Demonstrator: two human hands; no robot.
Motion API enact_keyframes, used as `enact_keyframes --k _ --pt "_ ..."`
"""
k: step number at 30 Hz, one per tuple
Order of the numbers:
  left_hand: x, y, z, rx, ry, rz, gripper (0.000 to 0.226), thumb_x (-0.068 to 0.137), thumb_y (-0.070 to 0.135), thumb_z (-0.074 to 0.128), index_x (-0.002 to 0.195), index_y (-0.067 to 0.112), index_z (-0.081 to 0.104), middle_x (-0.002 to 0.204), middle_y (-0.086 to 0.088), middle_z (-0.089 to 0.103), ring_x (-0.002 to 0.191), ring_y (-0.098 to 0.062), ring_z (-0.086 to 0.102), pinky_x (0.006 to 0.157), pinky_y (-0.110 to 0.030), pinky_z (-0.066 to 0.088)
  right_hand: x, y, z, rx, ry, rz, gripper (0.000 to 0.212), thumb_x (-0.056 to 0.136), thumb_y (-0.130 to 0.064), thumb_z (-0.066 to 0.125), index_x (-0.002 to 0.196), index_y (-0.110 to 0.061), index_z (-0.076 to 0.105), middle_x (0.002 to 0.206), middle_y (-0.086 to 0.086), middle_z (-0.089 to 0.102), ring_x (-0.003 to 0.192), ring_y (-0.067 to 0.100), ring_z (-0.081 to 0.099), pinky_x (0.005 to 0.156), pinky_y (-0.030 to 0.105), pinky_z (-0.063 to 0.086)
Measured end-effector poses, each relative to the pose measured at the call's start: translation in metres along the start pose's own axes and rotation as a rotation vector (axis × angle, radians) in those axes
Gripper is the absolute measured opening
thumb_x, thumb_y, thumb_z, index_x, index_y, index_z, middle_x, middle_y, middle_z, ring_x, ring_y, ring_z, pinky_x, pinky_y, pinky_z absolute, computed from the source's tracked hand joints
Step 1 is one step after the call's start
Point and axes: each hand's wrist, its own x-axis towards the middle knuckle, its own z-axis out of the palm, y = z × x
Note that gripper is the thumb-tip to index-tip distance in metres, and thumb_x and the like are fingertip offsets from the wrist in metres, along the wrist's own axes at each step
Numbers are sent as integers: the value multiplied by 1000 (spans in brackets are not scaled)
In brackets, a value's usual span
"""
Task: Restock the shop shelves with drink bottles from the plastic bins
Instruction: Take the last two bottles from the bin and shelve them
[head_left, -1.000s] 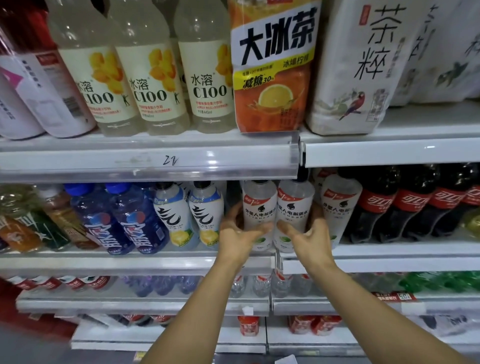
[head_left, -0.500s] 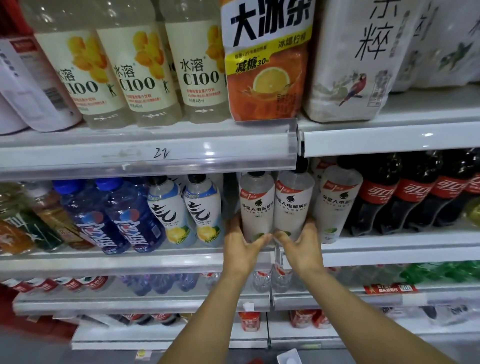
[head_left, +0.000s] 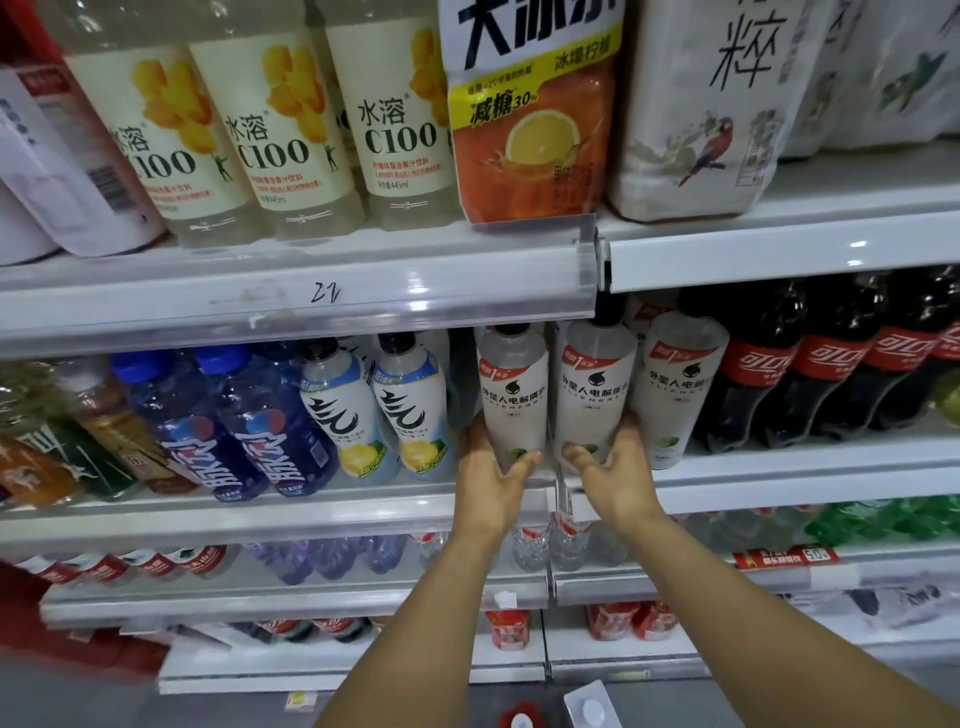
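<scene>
Two white-labelled electrolyte drink bottles with black caps stand side by side at the front of the middle shelf (head_left: 779, 475). My left hand (head_left: 488, 480) grips the base of the left bottle (head_left: 513, 395), thumb curled across its front. My right hand (head_left: 613, 470) grips the base of the right bottle (head_left: 592, 389) the same way. A third bottle of the same kind (head_left: 675, 389) stands just right of them. Both forearms reach up from the bottom of the view.
Cola bottles (head_left: 810, 364) fill the shelf to the right; lemon sparkling-water bottles (head_left: 410, 410) and blue bottles (head_left: 260, 426) stand to the left. The upper shelf (head_left: 291, 296) overhangs closely, carrying C100 bottles and tea packs. Lower shelves hold more drinks. Bottle tops (head_left: 587, 706) show at the bottom edge.
Both hands have slid down from the bottles' middles to their bases and spread slightly apart. The two bottles now stand upright further forward on the shelf.
</scene>
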Motion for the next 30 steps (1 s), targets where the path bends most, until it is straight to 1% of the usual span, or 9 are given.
enact_keyframes --k 3,7,12,16,18,21,25,27,30 --pt "-1 2 0 -17 -14 -15 53 85 15 76 130 10 49 115 5 60 104 -8 55 88 -18 41 -1 -3 -1 -3 -21 13 42 89 -14 70 120 -8 42 113 6 56 103 17 50 91 29 40" --pt "-2 3 1 6 -4 -35 50 87 14 75 130 7 49 118 4 61 106 -10 58 87 -16 41 -4 -7 -1 -7 -5 51 37 90 -13 69 116 -6 44 118 11 58 106 22 54 93 30 41" --pt "-6 4 7 91 18 -106 63 87 9 73 141 7 39 135 -11 59 124 -26 57 106 -34 45 -17 -6 -6 -59 -2 93 35 95 -10 60 124 -4 42 127 14 57 121 30 53 99 34 40" --pt "-25 9 8 73 82 -156 75 89 11 71 152 10 29 147 -10 42 138 -25 43 116 -39 36 -30 -7 -11 -15 -2 103 58 96 -11 60 146 -8 33 147 11 46 137 28 43 113 41 34" --pt "-35 10 8 -6 119 -189 74 90 14 70 151 13 29 151 -5 41 139 -23 41 116 -40 35 -40 -9 -15 49 12 108 64 96 -11 60 151 -13 27 153 8 41 141 26 38 117 43 31" --pt "-59 23 5 -293 138 -323 51 93 9 66 139 15 44 132 -2 57 122 -21 56 107 -39 44 -57 -15 -27 166 35 112 57 97 -9 58 149 -15 35 147 6 46 135 24 44 114 42 35" --pt "-95 41 3 -703 109 -505 32 95 5 61 125 13 56 114 -11 67 95 -20 68 81 -29 56 -85 -20 -45 327 68 129 33 96 -12 59 128 -17 56 126 5 61 114 23 60 102 45 49" --pt "-114 50 2 -774 87 -525 28 95 4 60 122 12 58 108 -11 69 92 -20 69 84 -32 57 -102 -18 -57 384 76 115 22 96 -10 59 116 -16 61 114 8 66 102 22 66 96 44 53" --pt "-145 62 2 -819 51 -498 22 96 8 61 117 13 61 105 -9 71 96 -23 70 88 -36 57 -129 -13 -82 480 59 107 20 98 -7 56 117 -8 63 104 9 68 89 19 67 88 39 57"
